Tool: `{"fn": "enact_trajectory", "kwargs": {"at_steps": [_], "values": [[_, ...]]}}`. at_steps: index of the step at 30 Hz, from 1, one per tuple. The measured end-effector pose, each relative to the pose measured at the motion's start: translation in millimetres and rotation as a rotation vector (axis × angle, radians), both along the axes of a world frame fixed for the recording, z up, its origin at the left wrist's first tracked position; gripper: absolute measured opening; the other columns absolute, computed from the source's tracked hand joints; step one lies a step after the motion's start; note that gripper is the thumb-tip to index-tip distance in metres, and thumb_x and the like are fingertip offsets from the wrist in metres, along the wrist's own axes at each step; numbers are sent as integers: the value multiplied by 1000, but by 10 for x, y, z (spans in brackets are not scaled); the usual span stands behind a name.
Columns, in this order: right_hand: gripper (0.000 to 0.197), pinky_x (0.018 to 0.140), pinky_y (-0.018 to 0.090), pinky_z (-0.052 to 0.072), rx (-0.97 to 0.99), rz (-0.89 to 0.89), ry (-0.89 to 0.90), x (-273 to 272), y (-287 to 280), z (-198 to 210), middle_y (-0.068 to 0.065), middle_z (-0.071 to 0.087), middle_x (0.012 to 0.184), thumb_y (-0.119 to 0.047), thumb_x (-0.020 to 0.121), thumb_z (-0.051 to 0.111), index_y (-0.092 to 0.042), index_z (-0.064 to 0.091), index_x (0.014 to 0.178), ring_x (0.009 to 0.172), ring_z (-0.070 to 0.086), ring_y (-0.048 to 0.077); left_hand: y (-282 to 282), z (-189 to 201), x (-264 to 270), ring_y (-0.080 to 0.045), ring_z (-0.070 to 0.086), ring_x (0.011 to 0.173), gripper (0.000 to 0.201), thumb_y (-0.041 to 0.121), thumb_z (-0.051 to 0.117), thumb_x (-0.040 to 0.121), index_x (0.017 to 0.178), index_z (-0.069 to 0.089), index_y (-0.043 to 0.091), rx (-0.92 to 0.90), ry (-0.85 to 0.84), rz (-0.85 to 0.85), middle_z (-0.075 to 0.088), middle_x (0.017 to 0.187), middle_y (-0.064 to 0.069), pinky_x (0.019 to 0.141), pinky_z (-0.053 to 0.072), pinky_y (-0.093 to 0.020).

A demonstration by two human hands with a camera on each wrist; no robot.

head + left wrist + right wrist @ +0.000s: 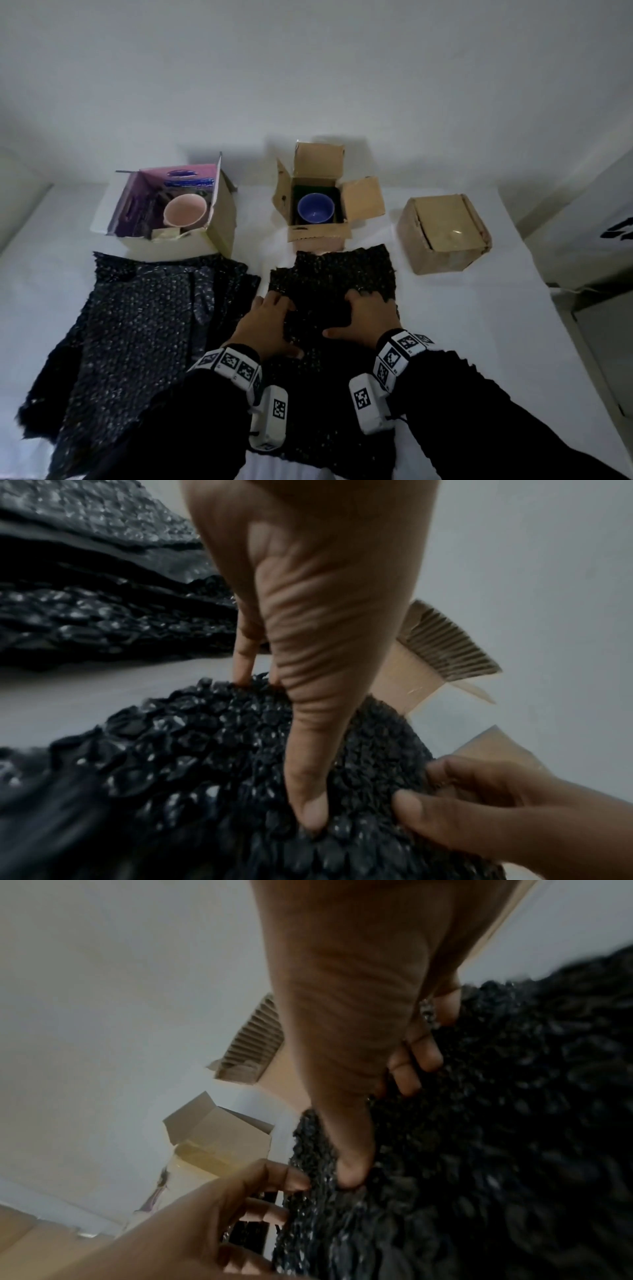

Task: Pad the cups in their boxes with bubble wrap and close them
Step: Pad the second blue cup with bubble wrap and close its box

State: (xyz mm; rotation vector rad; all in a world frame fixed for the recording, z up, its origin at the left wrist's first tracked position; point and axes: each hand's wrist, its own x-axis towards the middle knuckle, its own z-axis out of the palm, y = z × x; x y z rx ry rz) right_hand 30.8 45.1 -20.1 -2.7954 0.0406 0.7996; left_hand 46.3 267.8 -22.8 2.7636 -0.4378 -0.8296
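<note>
Bunching black bubble wrap sheet (329,291), left hand (265,322) and right hand (368,317) gripped it; overbulky wad might jam beyond, against blue cup (315,207).

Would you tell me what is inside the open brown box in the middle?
A blue cup sits upright in the brown box, against a dark lining; what lies beneath it is hidden.

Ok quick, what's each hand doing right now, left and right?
Left hand: gripping the black bubble wrap sheet.
Right hand: gripping the same sheet, fingers curled into it.
</note>
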Motion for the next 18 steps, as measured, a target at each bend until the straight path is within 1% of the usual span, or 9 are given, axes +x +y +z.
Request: {"fn": "enact_trajectory", "kwargs": {"at_steps": [2, 5, 7, 9, 11, 13, 14, 16, 18], "values": [[67, 102, 49, 34, 21, -33, -55, -25, 92, -85, 4, 57, 123, -63, 75, 65, -22, 47, 124, 121, 48, 29, 48, -61, 39, -26, 44, 118, 80, 60, 80, 61, 125, 43, 29, 18, -38, 11, 42, 127, 1, 92, 49, -45], [34, 92, 40, 42, 146, -118, -175, -36, 118, -178, 3, 65, 104, -49, 86, 62, -21, 60, 106, 107, 57, 27, 102, -107, 128, -23, 57, 104, 40, 48, 76, 73, 104, 57, 31, -83, -64, 9, 51, 111, 3, 83, 52, -41], [27, 83, 38, 45, 246, -191, -287, -28, 88, -173, 8, 64, 95, -43, 93, 55, -20, 68, 97, 99, 56, 31, 129, -134, 165, -22, 59, 100, 24, 47, 72, 78, 92, 62, 32, -165, -95, 11, 52, 104, 5, 81, 53, -40], [28, 80, 40, 47, 354, -246, -391, -13, 31, -137, 11, 63, 90, -37, 97, 52, -16, 70, 93, 94, 55, 33, 127, -170, 182, -19, 56, 102, 36, 60, 68, 74, 96, 62, 31, -183, -135, 20, 52, 105, 6, 83, 53, -40], [28, 76, 40, 49, 423, -302, -436, 0, -30, -73, 10, 64, 84, -37, 96, 53, -14, 66, 87, 85, 59, 30, 93, -200, 195, -15, 53, 103, 65, 73, 67, 64, 112, 57, 30, -201, -117, 61, 54, 109, 7, 87, 52, -38], [30, 78, 35, 50, 541, -373, -329, 12, -62, -8, 2, 66, 87, -48, 90, 60, -19, 63, 95, 83, 62, 20, 51, -220, 210, -13, 56, 100, 78, 69, 75, 59, 122, 52, 28, -260, -38, 123, 57, 107, 8, 85, 51, -35], [41, 83, 33, 50, 575, -380, -232, 4, -58, 16, -4, 65, 95, -54, 82, 67, -24, 59, 108, 89, 62, 15, 26, -239, 210, -14, 58, 98, 71, 61, 78, 61, 120, 55, 27, -277, -28, 109, 58, 103, 8, 83, 51, -33], [73, 93, 36, 47, 493, -295, -104, -10, -27, -11, -6, 60, 108, -58, 67, 78, -31, 46, 127, 102, 59, 15, -34, -263, 196, -16, 59, 97, 40, 46, 79, 70, 103, 64, 28, -278, -93, 34, 58, 96, 9, 81, 50, -33], [68, 94, 39, 47, 369, -207, -166, -36, 11, -129, -5, 63, 109, -50, 66, 81, -32, 46, 122, 105, 59, 18, -85, -258, 159, -18, 56, 98, 18, 38, 73, 79, 92, 67, 27, -335, -220, -27, 58, 95, 8, 81, 47, -34]]}}
